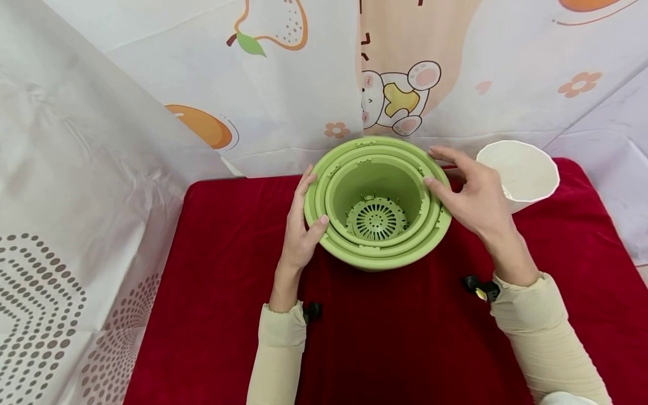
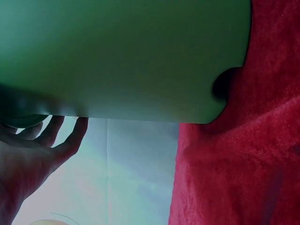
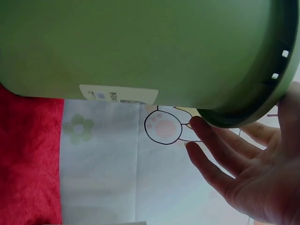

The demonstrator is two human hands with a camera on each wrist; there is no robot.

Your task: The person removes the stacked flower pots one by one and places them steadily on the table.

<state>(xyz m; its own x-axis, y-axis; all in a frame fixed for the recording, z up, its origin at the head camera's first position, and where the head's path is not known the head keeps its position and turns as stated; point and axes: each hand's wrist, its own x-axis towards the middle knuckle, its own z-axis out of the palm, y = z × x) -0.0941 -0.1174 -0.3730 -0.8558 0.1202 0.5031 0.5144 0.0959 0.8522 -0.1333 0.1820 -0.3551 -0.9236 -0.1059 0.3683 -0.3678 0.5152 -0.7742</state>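
Head view, green pots: nested stack (image 1: pixel 374 262), 3 rims visible, mouth up toward camera, between the 2 hands near the table's back edge; slotted disc (image 1: pixel 376 219) at the bottom inside.
Left hand: (image 1: pixel 300 239) grasping the stack's left side, thumb over the rims, fingers along the outer edge; forearm comes up from below.
Right hand: (image 1: pixel 478 194) grasping the right side, thumb at the inner rims, fingers spread to the outer rim's back right; forearm angles in from lower right.
Sleeves: beige (image 1: pixel 280 343), cuffs below the wrists, black device at each.
White container: (image 1: pixel 523 169) just beside the right hand.
Red cloth: (image 1: pixel 228 281) covers the table.
Backdrop: white sheet (image 1: pixel 293 112), fruit, flower and animal prints; dotted pattern at left.
Left wrist view, pot wall: fills the top, dark notch (image 2: pixel 222 85) at the base; cloth contact can't be told.
Left fingers: bent, tips at the wall near the rim.
Right wrist view, sticker: (image 3: pixel 119 93) pale, on the wall.
Right fingers: bent under the flared rim.
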